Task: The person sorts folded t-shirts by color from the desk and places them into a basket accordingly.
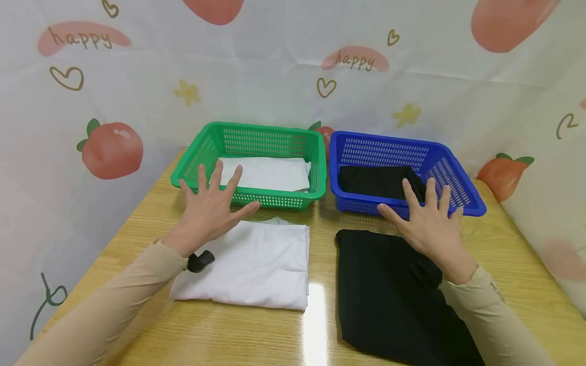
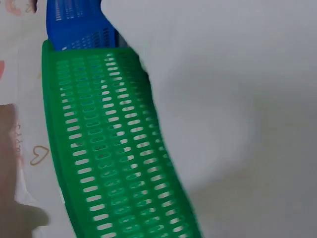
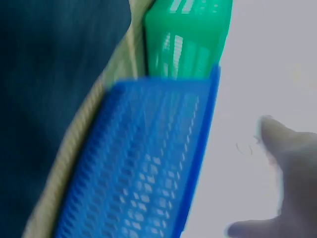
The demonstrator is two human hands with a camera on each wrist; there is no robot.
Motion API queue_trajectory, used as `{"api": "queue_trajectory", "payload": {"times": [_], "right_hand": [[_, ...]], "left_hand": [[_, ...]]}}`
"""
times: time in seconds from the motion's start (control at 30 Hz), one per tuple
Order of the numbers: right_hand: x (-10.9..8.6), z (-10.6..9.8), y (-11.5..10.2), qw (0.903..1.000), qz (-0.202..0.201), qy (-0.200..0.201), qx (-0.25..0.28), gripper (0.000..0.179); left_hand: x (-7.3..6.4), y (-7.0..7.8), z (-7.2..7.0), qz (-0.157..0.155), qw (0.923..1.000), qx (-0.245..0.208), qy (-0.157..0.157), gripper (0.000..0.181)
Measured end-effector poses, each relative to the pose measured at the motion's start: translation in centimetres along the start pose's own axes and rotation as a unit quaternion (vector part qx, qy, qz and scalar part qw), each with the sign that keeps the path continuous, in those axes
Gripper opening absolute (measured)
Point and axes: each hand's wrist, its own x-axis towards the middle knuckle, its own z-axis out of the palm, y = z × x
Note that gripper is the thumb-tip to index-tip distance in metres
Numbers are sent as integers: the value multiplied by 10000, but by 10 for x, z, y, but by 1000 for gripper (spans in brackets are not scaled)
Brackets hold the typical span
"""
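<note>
My left hand (image 1: 208,211), fingers spread and straight, hovers over the front rim of the green basket (image 1: 270,198) and holds nothing. A folded white cloth (image 1: 263,269) lies on the table below that wrist; another folded white cloth (image 1: 270,174) is inside the green basket. My right hand (image 1: 432,226) is likewise spread, by the front rim of the blue basket (image 1: 366,206). Beneath its wrist lies a folded black cloth (image 1: 384,290), and more black cloth (image 1: 373,181) sits in the blue basket. Whether either hand touches a rim, I cannot tell.
The baskets stand side by side at the back of the wooden table (image 1: 238,335). Directly behind them hangs a white curtain (image 1: 256,76) printed with fruit, hearts and flowers. A dark strap piece (image 1: 200,261) shows at the left wrist.
</note>
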Motion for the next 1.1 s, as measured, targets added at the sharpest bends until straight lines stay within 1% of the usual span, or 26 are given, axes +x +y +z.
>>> {"api": "queue_trajectory", "payload": {"times": [0.07, 0.1, 0.17, 0.23, 0.3, 0.33, 0.37, 0.4, 0.43, 0.47, 0.5, 0.57, 0.63, 0.67, 0.73, 0.8, 0.93, 1.03, 1.07, 1.1], "right_hand": [[-2, 0, -4, 9981, -231, 116, 567, 87], [-3, 0, -7, 9952, -364, 181, 889, 83], [-5, 1, -12, 9855, -669, 325, 1524, 74], [-6, 3, -17, 9730, -958, 489, 2041, 66], [-7, 5, -21, 9622, -1176, 694, 2355, 58], [-7, 6, -23, 9568, -1273, 766, 2497, 54], [-7, 8, -25, 9519, -1350, 809, 2628, 50], [-7, 10, -27, 9472, -1408, 823, 2762, 47], [-7, 12, -29, 9425, -1445, 794, 2907, 44], [-7, 14, -31, 9375, -1477, 708, 3071, 42], [-7, 17, -33, 9314, -1509, 573, 3263, 41], [-8, 23, -38, 9186, -1522, 188, 3643, 39], [-8, 28, -44, 9006, -1501, -352, 4065, 39], [-9, 31, -47, 8906, -1465, -640, 4257, 39], [-10, 36, -54, 8726, -1349, -1143, 4554, 41], [-11, 41, -60, 8542, -1202, -1589, 4803, 43], [-10, 50, -71, 8201, -760, -2242, 5209, 49], [-8, 54, -76, 7956, -333, -2565, 5479, 53], [-7, 55, -77, 7893, -220, -2634, 5543, 54], [-7, 55, -78, 7851, -127, -2695, 5574, 55]], "left_hand": [[-5, -3, 1, 122, 9992, -350, 166, 95], [-8, -5, 2, 218, 9979, -524, 315, 93], [-15, -10, 3, 553, 9922, -789, 796, 88], [-21, -16, 3, 1035, 9805, -960, 1365, 81], [-25, -22, 2, 1546, 9645, -1002, 1891, 76], [-27, -25, 1, 1790, 9565, -1027, 2060, 74], [-29, -28, 1, 2005, 9498, -1075, 2149, 72], [-32, -31, 0, 2181, 9448, -1133, 2166, 69], [-35, -34, -1, 2293, 9428, -1185, 2110, 65], [-38, -37, -1, 2352, 9429, -1263, 1990, 60], [-41, -41, -2, 2368, 9449, -1341, 1820, 56], [-47, -48, -3, 2211, 9536, -1502, 1383, 49], [-52, -55, -3, 1923, 9626, -1677, 912, 47], [-53, -59, -3, 1778, 9657, -1755, 703, 46], [-55, -65, -2, 1554, 9687, -1902, 376, 45], [-55, -71, -1, 1460, 9676, -2053, 179, 42], [-56, -82, 1, 1434, 9625, -2303, -84, 41], [-59, -89, 3, 1410, 9610, -2360, -312, 43], [-60, -90, 3, 1389, 9610, -2358, -400, 44], [-62, -92, 3, 1358, 9611, -2352, -507, 45]]}}
